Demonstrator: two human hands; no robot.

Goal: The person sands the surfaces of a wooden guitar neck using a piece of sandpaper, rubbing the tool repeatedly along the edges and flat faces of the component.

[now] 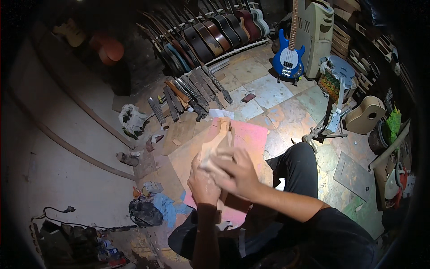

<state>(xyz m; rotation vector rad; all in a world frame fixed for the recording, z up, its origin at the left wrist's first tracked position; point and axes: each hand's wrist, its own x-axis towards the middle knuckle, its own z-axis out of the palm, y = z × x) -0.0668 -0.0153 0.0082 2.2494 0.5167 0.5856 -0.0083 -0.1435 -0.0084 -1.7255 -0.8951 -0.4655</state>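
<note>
A pale wooden guitar neck (221,131) stands out from my hands, its narrow end pointing away from me and its lower end showing below them. My left hand (204,184) is closed round its middle. Pressed against the wood just above it, my right hand (237,172) is curled and smeared by motion. A whitish thing under its fingers is too blurred to name. Beneath the neck lies a pink board (250,134), partly covered with wood dust. My bent knee (302,163) is to the right of the board.
Several guitar necks (192,96) lie on the tiled floor ahead, before a rack of guitars (210,40). A blue bass guitar (289,58) stands at the far right. An unfinished guitar body (365,114) leans farther right. A black bag (145,211) and blue cloth (165,208) lie left.
</note>
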